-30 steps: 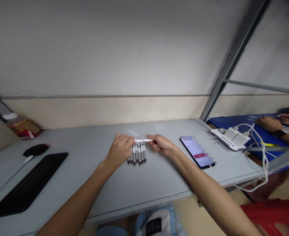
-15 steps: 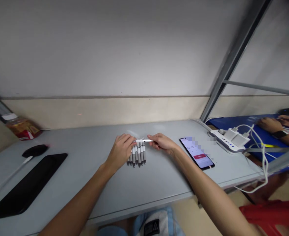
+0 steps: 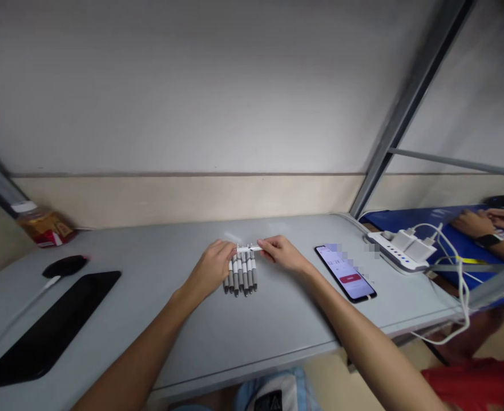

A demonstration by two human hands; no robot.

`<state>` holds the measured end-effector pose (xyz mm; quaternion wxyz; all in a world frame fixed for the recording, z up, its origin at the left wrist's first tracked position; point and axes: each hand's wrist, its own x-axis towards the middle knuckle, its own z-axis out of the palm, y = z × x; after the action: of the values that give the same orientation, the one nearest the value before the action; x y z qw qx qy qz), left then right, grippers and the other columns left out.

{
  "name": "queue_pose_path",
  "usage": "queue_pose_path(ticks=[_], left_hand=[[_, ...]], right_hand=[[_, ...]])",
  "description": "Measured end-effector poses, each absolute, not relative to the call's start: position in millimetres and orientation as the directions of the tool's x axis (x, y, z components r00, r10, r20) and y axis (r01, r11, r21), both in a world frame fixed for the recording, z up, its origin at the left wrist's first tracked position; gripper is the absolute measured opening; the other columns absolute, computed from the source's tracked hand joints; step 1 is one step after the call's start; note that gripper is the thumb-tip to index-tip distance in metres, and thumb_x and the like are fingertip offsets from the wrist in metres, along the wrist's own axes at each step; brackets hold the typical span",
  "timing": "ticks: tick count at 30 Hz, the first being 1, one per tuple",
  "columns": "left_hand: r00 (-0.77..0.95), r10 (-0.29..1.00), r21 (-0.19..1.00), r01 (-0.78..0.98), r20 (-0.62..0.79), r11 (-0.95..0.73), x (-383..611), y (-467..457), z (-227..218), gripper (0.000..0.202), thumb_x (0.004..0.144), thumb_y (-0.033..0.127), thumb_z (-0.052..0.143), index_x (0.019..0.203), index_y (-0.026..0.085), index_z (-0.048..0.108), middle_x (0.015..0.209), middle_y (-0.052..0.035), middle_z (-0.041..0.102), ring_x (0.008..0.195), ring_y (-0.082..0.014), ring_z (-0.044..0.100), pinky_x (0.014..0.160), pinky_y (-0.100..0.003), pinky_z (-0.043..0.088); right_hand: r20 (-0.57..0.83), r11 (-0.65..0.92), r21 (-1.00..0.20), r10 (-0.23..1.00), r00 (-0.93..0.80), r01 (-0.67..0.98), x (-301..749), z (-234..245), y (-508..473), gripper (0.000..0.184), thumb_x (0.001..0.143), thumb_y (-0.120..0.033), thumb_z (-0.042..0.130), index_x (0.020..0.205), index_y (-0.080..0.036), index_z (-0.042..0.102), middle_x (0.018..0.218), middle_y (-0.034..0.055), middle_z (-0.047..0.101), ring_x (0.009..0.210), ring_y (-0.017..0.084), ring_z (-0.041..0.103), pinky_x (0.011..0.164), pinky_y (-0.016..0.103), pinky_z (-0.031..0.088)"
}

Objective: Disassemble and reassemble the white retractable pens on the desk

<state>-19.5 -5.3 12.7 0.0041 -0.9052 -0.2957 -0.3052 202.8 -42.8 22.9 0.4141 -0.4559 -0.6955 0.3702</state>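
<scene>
A slim white pen (image 3: 247, 249) lies crosswise between my hands, over the upper ends of several grey-and-white pens (image 3: 240, 274) set side by side on the desk. My left hand (image 3: 216, 262) is closed on the white pen's left end, which its fingers cover. At the other end, my right hand (image 3: 279, 251) pinches it between thumb and fingers. The tips of the row of pens point toward me. My left hand partly hides the leftmost ones.
On the right are a lit phone (image 3: 346, 273) and a white power strip (image 3: 399, 251) with plugs and cables. To the left lie a black mouse (image 3: 65, 266), a black pad (image 3: 50, 331) and a bottle (image 3: 45, 224). Another person's hands (image 3: 476, 224) rest at a blue desk.
The view has shifted slightly, so everything sits a little lower. Both hands keep hold of the white pen, and the gap between them looks slightly narrower.
</scene>
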Motion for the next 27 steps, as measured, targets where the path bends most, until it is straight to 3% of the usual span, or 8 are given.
queue_pose_path(ticks=[5, 9, 13, 15, 17, 20, 22, 27], left_hand=[[0.666, 0.409, -0.081, 0.576, 0.624, -0.814, -18.6, -10.1, 19.7, 0.029, 0.094, 0.013, 0.033, 0.075, 0.017, 0.055, 0.067, -0.0039, 0.052, 0.07, -0.0181, 0.042, 0.068, -0.032, 0.036], [0.686, 0.406, -0.143, 0.594, 0.604, -0.792, -16.6, -14.3, 22.4, 0.026, 0.095, 0.015, 0.035, 0.085, 0.016, 0.059, 0.071, -0.0048, 0.057, 0.074, -0.0193, 0.045, 0.069, -0.034, 0.034], [0.677, 0.457, -0.043, 0.583, 0.577, -0.811, -13.5, -17.5, 22.1, 0.023, 0.095, 0.024, 0.039, 0.105, 0.016, 0.058, 0.087, -0.0064, 0.062, 0.082, -0.0203, 0.05, 0.075, -0.035, 0.037], [0.687, 0.471, 0.025, 0.552, 0.554, -0.834, -11.7, -19.0, 21.0, 0.025, 0.095, 0.027, 0.039, 0.11, 0.017, 0.057, 0.093, -0.0068, 0.062, 0.087, -0.0204, 0.052, 0.079, -0.035, 0.037], [0.703, 0.477, 0.067, 0.525, 0.527, -0.848, -10.0, -20.3, 19.2, 0.025, 0.095, 0.029, 0.04, 0.109, 0.019, 0.058, 0.097, -0.007, 0.062, 0.091, -0.0208, 0.053, 0.082, -0.036, 0.038], [0.734, 0.49, 0.097, 0.509, 0.47, -0.855, -8.0, -21.9, 15.7, 0.024, 0.094, 0.032, 0.042, 0.106, 0.021, 0.061, 0.103, -0.007, 0.061, 0.099, -0.022, 0.052, 0.087, -0.039, 0.037], [0.751, 0.499, 0.114, 0.504, 0.431, -0.856, -7.1, -22.8, 13.1, 0.025, 0.093, 0.034, 0.045, 0.107, 0.023, 0.061, 0.108, -0.007, 0.06, 0.104, -0.023, 0.051, 0.09, -0.041, 0.036], [0.786, 0.494, 0.152, 0.474, 0.372, -0.868, -6.3, -21.7, 6.2, 0.031, 0.091, 0.037, 0.048, 0.119, 0.028, 0.059, 0.125, -0.0078, 0.056, 0.119, -0.0255, 0.045, 0.098, -0.047, 0.033]], right_hand=[[0.006, 0.049, -0.989, 0.955, -0.298, 0.136, 205.0, 19.9, -44.5, 0.051, 0.087, -0.059, 0.045, 0.061, -0.016, 0.051, 0.042, -0.0074, 0.033, 0.04, 0.006, 0.023, 0.044, 0.024, 0.017], [-0.075, -0.07, -0.997, 0.964, -0.253, 0.029, 205.8, 24.0, -46.2, 0.048, 0.084, -0.057, 0.053, 0.063, -0.014, 0.055, 0.042, -0.0056, 0.04, 0.04, 0.006, 0.031, 0.044, 0.022, 0.022], [0.016, 0.001, -0.983, 0.997, -0.079, -0.182, 206.1, 27.2, -42.3, 0.033, 0.075, -0.046, 0.069, 0.076, -0.014, 0.06, 0.071, 0.0028, 0.061, 0.064, 0.011, 0.054, 0.056, 0.021, 0.039], [0.068, 0.061, -0.932, 0.998, -0.004, -0.357, 208.9, 27.1, -38.5, 0.029, 0.074, -0.042, 0.071, 0.081, -0.016, 0.059, 0.084, 0.0043, 0.063, 0.075, 0.013, 0.058, 0.063, 0.022, 0.045], [0.066, 0.073, -0.851, 0.997, 0.033, -0.52, 213.8, 26.5, -34.9, 0.027, 0.076, -0.041, 0.069, 0.083, -0.018, 0.056, 0.079, 0.0017, 0.06, 0.068, 0.012, 0.056, 0.059, 0.022, 0.045], [0.048, 0.053, -0.77, 0.999, 0.026, -0.636, 222.0, 26.2, -32.7, 0.024, 0.081, -0.039, 0.064, 0.093, -0.023, 0.053, 0.06, -0.0064, 0.044, 0.043, 0.006, 0.035, 0.039, 0.017, 0.028], [0.068, 0.069, -0.764, 0.997, 0.026, -0.641, 225.8, 26.7, -33.0, 0.028, 0.083, -0.037, 0.062, 0.106, -0.029, 0.049, 0.057, -0.0089, 0.037, 0.04, 0.006, 0.022, 0.036, 0.017, 0.015], [0.064, 0.065, -0.795, 0.998, 0.023, -0.603, 227.2, 27.4, -33.7, 0.035, 0.083, -0.038, 0.062, 0.112, -0.034, 0.043, 0.056, -0.0099, 0.028, 0.041, 0.006, 0.017, 0.038, 0.018, 0.009]])
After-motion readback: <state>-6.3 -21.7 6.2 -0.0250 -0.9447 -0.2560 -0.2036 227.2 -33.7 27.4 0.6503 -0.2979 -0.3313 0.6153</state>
